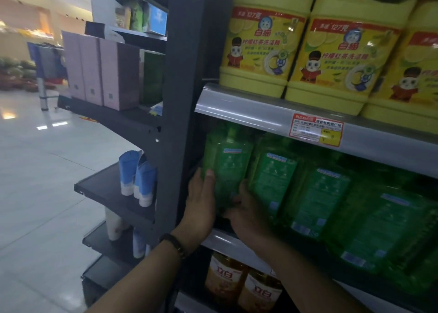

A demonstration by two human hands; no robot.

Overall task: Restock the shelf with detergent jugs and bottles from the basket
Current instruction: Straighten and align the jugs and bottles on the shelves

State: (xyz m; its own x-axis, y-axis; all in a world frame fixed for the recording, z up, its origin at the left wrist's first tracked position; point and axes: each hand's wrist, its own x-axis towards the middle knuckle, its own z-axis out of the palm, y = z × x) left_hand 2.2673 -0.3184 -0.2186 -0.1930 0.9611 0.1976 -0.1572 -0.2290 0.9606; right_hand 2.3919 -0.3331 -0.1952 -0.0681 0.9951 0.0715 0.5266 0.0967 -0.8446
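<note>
Both hands clamp 1 green bottle [226,168] at the far left end of the middle shelf [272,120]. Left hand [201,201] grips its left side, thumb on the front face, fingers wrapped out of sight behind. Right hand [246,211] holds the lower right corner, wedged between this bottle and the next green bottle [272,180] just beside it. The held bottle stands upright, its base hidden by the hands, so contact with the shelf cannot be told. A dark upright post [182,99] sits tight on the left, leaving little room there. More green bottles [317,201] fill the row to the right, packed touching. The shelf lip above overhangs the bottle tops and carries a red and yellow price tag [316,132]. Yellow jugs [260,47] stand on the shelf above, 3 visible. Orange bottles [241,286] sit on the shelf below. Left forearm wears a dark wristband [174,244]. Side shelving to the left holds pink boxes [104,73] and blue tubes [137,175]. No basket in view.
</note>
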